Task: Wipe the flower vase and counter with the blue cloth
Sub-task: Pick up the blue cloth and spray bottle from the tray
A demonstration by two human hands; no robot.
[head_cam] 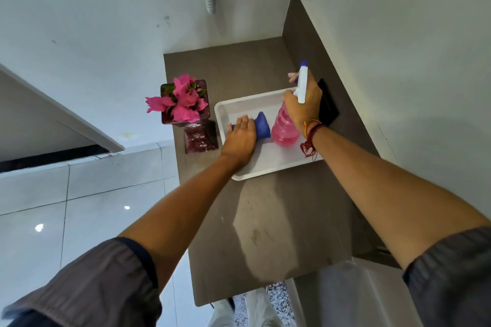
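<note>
- The left hand (240, 138) closed over the blue cloth (261, 125) lying in the white tray (220, 111).
- The right hand (305, 103) gripped the pink spray bottle (284, 130).
- The cloth looked soft, light; bunching its middle should serve.
- The glass-like vase (196, 125) stood just left of the tray, likely fragile.
</note>
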